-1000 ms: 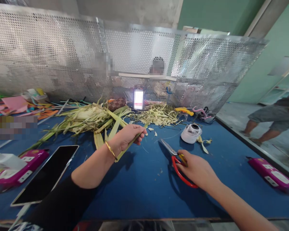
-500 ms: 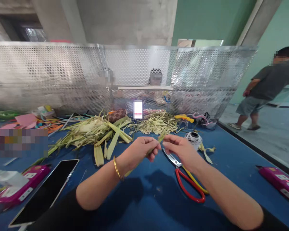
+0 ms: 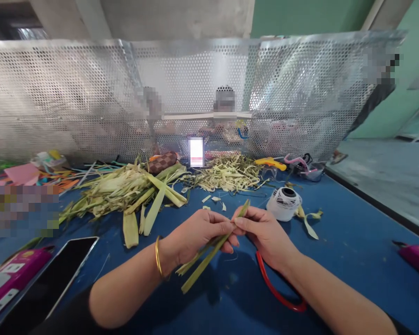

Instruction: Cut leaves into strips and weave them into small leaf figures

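Between my two hands runs a small bundle of green-yellow plant strips [image 3: 205, 266], like dried leaf or husk. My left hand [image 3: 204, 235], with a gold bangle at the wrist, pinches the strips along their middle, and their split lower ends hang below it. Thumb and fingers of my right hand [image 3: 261, 228] pinch the upper end, whose tip pokes up between the fingers. Beneath my right hand and forearm lie scissors, of which only a red handle [image 3: 270, 281] shows. Beyond that hand stands a white spool of thread [image 3: 283, 204] with a dark core.
A heap of husk strips [image 3: 115, 188] lies at the left, thinner shreds [image 3: 230, 174] at the back. A phone [image 3: 61, 279] and a purple power strip [image 3: 12, 284] are at the left. A perforated metal screen [image 3: 195, 70] stands behind; people are behind it.
My hands have come closer together, and more of the strips' lower ends shows. My right hand has moved over the scissors, hiding their blades. The view has shifted, and the person at right is mostly behind the screen.
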`<state>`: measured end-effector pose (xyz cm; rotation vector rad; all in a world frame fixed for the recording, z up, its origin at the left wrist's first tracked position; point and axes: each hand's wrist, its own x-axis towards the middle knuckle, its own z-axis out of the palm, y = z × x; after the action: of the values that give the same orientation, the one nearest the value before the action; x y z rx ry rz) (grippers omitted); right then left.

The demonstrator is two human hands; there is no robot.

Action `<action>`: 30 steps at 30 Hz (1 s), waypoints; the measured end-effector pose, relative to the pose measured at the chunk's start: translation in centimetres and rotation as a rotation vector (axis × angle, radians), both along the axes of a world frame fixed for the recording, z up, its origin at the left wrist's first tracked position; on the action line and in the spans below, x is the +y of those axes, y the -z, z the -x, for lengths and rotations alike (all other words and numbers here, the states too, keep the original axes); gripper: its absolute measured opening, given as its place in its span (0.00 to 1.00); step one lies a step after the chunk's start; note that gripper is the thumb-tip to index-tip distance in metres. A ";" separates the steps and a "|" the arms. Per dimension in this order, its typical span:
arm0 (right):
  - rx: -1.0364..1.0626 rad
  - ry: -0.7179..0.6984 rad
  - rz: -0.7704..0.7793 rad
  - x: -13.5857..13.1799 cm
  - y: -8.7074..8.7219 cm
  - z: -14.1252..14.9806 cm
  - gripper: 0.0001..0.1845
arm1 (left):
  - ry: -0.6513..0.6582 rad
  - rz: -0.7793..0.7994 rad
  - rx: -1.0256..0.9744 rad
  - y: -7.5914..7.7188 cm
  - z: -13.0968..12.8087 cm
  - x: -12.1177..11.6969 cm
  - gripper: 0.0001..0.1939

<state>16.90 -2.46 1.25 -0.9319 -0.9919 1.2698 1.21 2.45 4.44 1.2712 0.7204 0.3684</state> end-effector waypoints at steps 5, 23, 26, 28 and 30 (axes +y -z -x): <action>-0.023 0.020 0.053 -0.3 0.0 0.4 0.09 | 0.010 0.036 0.055 -0.4 0.1 0.0 0.12; -0.530 -0.077 -0.035 0.1 -0.7 -0.7 0.10 | -0.131 0.092 -0.079 0.0 0.1 0.7 0.11; -0.560 -0.068 -0.065 0.1 -0.7 -0.7 0.11 | -0.127 0.120 -0.107 0.0 0.0 0.5 0.11; -0.553 -0.048 -0.073 0.1 -0.8 -0.9 0.11 | -0.151 0.135 -0.118 0.0 0.0 0.5 0.10; -0.534 -0.020 -0.077 0.1 -1.1 -1.1 0.12 | -0.183 0.136 -0.118 0.0 -0.1 0.5 0.07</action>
<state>17.99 -2.39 2.33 -1.2345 -1.4546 1.0058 1.29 2.91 4.42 1.0495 0.7500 0.5303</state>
